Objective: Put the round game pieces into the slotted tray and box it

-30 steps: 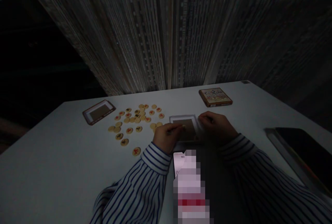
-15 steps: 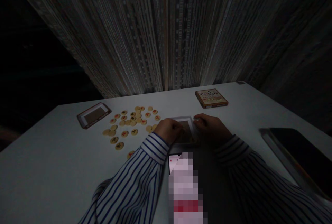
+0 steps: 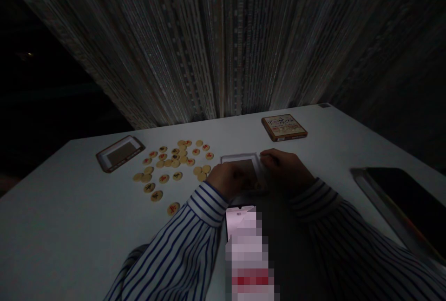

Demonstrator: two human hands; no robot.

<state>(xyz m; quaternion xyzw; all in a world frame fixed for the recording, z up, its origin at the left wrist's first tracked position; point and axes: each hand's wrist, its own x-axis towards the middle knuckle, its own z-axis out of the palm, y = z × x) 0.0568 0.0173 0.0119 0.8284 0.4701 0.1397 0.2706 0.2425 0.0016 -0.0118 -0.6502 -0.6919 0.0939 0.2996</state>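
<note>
Left hand [image 3: 228,180] curled over shallow white tray [image 3: 244,160], right hand [image 3: 285,168] at tray's right edge; fingers partly hidden, pinch or not unclear. Tray mid-frame on counter [image 3: 69,231], between hands, long side roughly across frame. Round game pieces [image 3: 170,166] scattered left, nearer left hand. Box lid [image 3: 284,127] upper right.

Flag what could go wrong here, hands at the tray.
The left hand is close to the loose round game pieces, so its striped cuff might scatter them. The phone lies just below the white-rimmed tray, so the right hand could knock the tray onto it.
</note>
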